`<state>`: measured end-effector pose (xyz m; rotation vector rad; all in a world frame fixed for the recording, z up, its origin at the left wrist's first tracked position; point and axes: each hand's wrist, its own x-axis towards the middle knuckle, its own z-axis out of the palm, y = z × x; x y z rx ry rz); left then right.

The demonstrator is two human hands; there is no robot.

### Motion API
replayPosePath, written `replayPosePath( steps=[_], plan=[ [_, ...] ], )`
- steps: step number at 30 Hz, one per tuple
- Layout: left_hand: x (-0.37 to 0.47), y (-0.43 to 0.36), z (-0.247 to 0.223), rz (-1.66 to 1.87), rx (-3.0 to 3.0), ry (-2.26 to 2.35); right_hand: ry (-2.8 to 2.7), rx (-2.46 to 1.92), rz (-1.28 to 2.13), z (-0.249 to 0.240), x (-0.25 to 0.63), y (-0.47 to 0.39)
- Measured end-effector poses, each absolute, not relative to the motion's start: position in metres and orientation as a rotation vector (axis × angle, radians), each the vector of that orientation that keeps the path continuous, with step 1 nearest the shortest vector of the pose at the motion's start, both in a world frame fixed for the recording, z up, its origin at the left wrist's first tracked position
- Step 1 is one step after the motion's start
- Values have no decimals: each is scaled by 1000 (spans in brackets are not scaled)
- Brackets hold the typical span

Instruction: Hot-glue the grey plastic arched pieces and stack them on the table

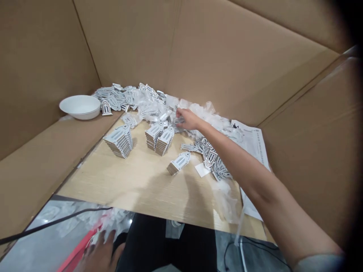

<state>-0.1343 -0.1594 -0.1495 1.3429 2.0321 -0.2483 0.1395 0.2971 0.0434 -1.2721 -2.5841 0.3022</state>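
My right hand [187,119] reaches to the back of the table, its fingers curled down into a heap of clear plastic bags [204,111] and grey-white pieces. What its fingertips hold is hidden. Low at the left, my left hand [100,251] hangs over a red bin [78,247] of plastic wrapping, fingers apart. Flat arched window-shaped pieces stand in neat stacks: a tall stack [120,141] at left, two touching stacks [164,141] in the middle, and a shorter stack [179,162] nearer me. Loose arched pieces [211,158] lie under my right forearm.
A white bowl [80,105] stands on the cardboard at the left, beside a large pile of loose pieces [116,97]. Tall cardboard walls [170,49] enclose the wooden table [141,185]. A printed sheet [253,141] lies at the right. A black cable [56,223] crosses the lower left.
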Motion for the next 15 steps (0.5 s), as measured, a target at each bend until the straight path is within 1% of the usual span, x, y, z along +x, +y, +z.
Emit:
replayPosePath(
  steps=[3, 5, 8, 12, 15],
  plan=[
    [-123, -151, -149, -177, 1439, 1733, -2570, -1280, 248, 42, 159, 294],
    [-111, -145, -143, -134, 1520, 1641, -2543, -1287, 212, 48, 179, 286],
    [-93, -136, -131, -162, 1643, 1584, -2466, -1341, 155, 62, 216, 270],
    [-75, -124, -115, -285, 1764, 1550, -2341, -1482, 71, 75, 267, 244],
    [-70, -120, -112, -309, 1795, 1551, -2378, -1518, 129, 75, 299, 221]
  ],
)
